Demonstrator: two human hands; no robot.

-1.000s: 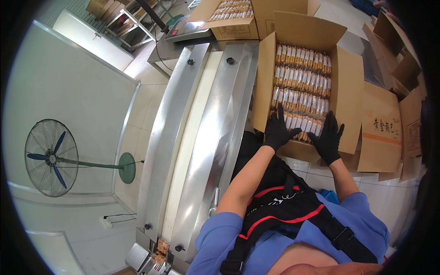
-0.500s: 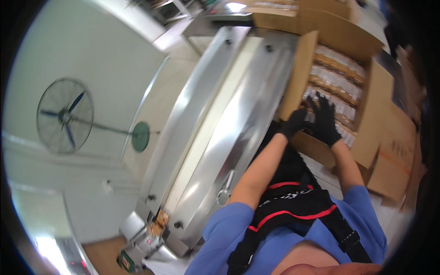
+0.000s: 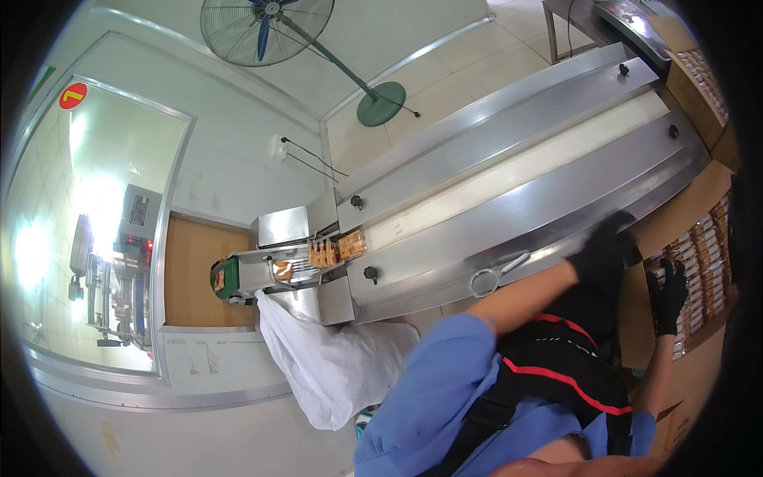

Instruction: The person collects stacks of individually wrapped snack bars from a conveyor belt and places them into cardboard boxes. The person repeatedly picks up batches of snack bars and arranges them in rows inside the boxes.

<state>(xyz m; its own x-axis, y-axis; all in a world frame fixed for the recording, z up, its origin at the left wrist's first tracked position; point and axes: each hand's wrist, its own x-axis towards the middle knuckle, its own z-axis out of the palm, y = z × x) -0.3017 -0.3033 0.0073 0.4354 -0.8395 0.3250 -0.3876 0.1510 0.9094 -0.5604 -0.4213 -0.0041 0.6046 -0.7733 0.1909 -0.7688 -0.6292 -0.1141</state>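
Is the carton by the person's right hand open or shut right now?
Open: the carton has a flap spread outward, and rows of wrapped packs show inside.

1. Pedestal fan [image 3: 327, 53]: blue blades [image 3: 264, 36], green base [image 3: 381, 104] (cage cut by upper edge).
2. Wall socket [image 3: 277, 148]: white, black leads [image 3: 287, 141].
3. Window [image 3: 151, 143]: metal-framed, round red sticker [image 3: 73, 96] in upper left corner.
4. Grey machine [image 3: 141, 215]: beyond the window, red lights.
5. White cloth [image 3: 338, 358]: loose folds.
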